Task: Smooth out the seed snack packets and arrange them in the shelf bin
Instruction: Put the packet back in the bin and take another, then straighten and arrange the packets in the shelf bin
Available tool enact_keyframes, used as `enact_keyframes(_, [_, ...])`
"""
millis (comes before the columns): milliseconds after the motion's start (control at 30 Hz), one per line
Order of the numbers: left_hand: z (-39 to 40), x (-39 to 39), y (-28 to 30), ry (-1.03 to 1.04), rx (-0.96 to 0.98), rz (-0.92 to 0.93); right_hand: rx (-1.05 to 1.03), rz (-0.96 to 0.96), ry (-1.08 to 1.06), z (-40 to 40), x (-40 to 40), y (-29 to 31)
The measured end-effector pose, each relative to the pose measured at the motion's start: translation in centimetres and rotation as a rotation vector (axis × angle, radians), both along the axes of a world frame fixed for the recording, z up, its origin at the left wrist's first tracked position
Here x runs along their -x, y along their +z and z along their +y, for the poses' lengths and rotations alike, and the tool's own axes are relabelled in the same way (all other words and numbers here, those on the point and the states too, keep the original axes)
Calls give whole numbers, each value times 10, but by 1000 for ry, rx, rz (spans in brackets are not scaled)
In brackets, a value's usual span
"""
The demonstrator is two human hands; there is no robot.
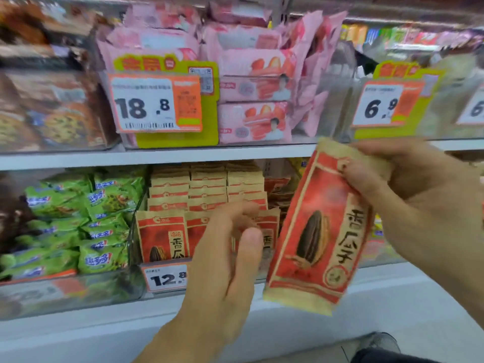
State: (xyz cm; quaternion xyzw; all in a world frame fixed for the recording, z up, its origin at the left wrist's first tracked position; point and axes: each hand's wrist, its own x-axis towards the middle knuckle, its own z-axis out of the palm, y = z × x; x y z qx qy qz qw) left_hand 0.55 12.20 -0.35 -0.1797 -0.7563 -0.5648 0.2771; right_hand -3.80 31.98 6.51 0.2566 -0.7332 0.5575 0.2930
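The right hand (408, 195) holds 1 seed snack packet (318, 229) by its upper end, fingers and thumb pinched on the paper edge, so the packet hangs tilted in front of the lower shelf, outside the shelf bin (136, 258). The left hand (225, 258) is empty, with fingers loosely curled, in front of the packets already standing in rows in the bin — I cannot tell if it touches them.

The packet looks light and made of kraft paper, soft and easy to crease, with loose seeds inside that can shift to the bottom. It should not be slippery. I think a good hold is at the 2 flat sealed ends — one hand on each — then pressing the middle flat with the palm.
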Motion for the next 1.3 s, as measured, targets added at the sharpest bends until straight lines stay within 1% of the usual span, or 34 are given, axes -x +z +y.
enact_keyframes(67, [3, -7, -3, -170, -95, -250, -94, -287, 127, -8, -1, -9])
enact_keyframes(133, [5, -10, -13, -212, -138, -466, -165, -528, 216, -12, -1, -28])
enact_keyframes(167, [5, -11, -19, -203, -145, -541, -134, -634, 252, -13, -2, -39])
enact_keyframes(267, [-2, -19, -31, -171, -156, -689, -13, -884, 310, -17, -9, -69])
enact_keyframes(400, [-11, -28, -43, -72, -210, -881, -46, -1136, 397, -19, -16, -95])
enact_keyframes(467, [-11, -29, -48, -76, -213, -967, -56, -1178, 412, -19, -18, -99])
enact_keyframes(533, [-10, -29, -52, -105, -214, -1028, -89, -1169, 377, -19, -16, -103])
enact_keyframes(633, [-12, -28, -55, -248, -164, -1153, -124, -1188, 309, -15, -6, -110])
enact_keyframes(700, [-14, -28, -60, -350, -104, -1213, -112, -1275, 329, -10, 2, -113])
enact_keyframes(733, [-14, -29, -63, -366, -105, -1228, -125, -1330, 370, -8, 5, -114])
enact_keyframes(767, [-14, -30, -67, -360, -122, -1244, -163, -1383, 422, -5, 7, -115])
enact_keyframes(833, [-13, -33, -73, -318, -175, -1275, -303, -1470, 542, -2, 5, -118])
enact_keyframes(900, [-13, -34, -78, -270, -204, -1292, -430, -1515, 652, -1, -1, -123])
enact_keyframes(933, [-14, -34, -81, -251, -206, -1297, -460, -1518, 672, -2, -5, -126])
enact_keyframes(1033, [-16, -35, -83, -213, -196, -1319, -448, -1474, 636, -6, -10, -135])
enact_keyframes(1100, [-16, -32, -82, -154, -277, -1312, -453, -1441, 614, -7, -8, -137])
enact_keyframes(1167, [-18, -27, -79, -43, -381, -1244, -478, -1425, 614, -6, -5, -137])
enact_keyframes(1200, [-20, -25, -79, 9, -399, -1199, -491, -1424, 619, -5, -3, -136])
enact_keyframes(1233, [-23, -23, -78, 42, -395, -1161, -505, -1427, 630, -4, -2, -135])
enact_keyframes(1300, [-28, -21, -79, 45, -374, -1115, -527, -1438, 664, -3, 1, -134])
